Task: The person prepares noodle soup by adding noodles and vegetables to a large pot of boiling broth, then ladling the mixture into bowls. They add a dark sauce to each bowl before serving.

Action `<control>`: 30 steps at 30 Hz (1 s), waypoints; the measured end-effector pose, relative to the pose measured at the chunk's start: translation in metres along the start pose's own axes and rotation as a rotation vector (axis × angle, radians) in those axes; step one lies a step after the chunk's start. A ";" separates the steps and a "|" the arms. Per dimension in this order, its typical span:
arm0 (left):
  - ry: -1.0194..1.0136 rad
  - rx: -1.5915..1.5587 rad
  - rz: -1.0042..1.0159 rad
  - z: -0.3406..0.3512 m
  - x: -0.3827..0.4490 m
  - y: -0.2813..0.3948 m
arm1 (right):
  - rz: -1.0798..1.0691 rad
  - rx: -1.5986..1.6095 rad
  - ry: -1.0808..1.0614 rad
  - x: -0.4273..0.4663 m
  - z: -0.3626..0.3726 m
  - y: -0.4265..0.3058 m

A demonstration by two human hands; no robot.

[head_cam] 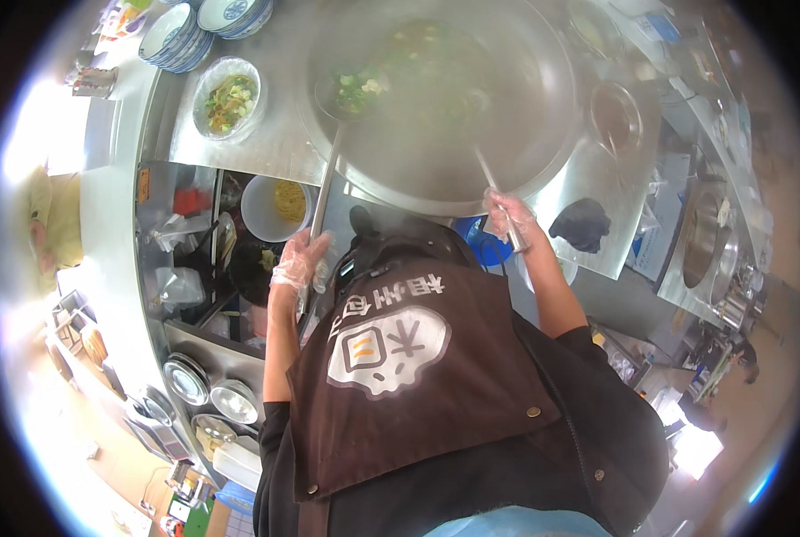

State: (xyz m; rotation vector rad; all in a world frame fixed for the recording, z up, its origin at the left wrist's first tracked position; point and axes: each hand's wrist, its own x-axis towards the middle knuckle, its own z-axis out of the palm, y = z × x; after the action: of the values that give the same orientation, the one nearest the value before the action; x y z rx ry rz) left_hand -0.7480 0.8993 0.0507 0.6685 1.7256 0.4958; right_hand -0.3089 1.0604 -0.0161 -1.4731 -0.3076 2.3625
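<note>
My left hand [302,262], in a clear plastic glove, grips the handle of a long metal ladle [328,178]. The ladle's bowl carries chopped greens [354,91] over the left side of a large steaming wok [366,176]. My right hand [511,216], also gloved, is closed around a second metal handle [487,168], whose far end runs into the steam, so its head is hidden. Inside the wok, green and pale pieces [433,74] show faintly through the vapour. Left of the wok, a plastic-lined bowl [228,97] holds noodles and chopped greens.
Stacked blue-and-white bowls [178,40] stand at the upper left. Below the counter edge, a white tub [265,209] contains noodles. A dark cloth [580,225] lies on the steel counter right of my right hand. Metal lids [186,382] sit at the lower left. Another person [57,225] is at the far left.
</note>
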 end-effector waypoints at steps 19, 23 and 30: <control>-0.030 0.158 0.017 0.004 0.007 0.018 | -0.054 -0.421 0.464 0.010 -0.037 0.004; 0.000 0.175 0.045 0.002 0.006 0.017 | 0.021 -0.097 0.082 0.003 -0.033 0.020; 0.082 0.280 0.053 -0.014 0.005 0.000 | -0.085 0.237 -0.235 -0.010 -0.036 0.055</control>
State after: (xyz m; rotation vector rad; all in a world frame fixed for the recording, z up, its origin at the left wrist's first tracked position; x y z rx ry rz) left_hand -0.7625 0.9028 0.0504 0.9055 1.8774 0.3232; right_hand -0.2822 1.0064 -0.0433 -1.0590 -0.1365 2.4092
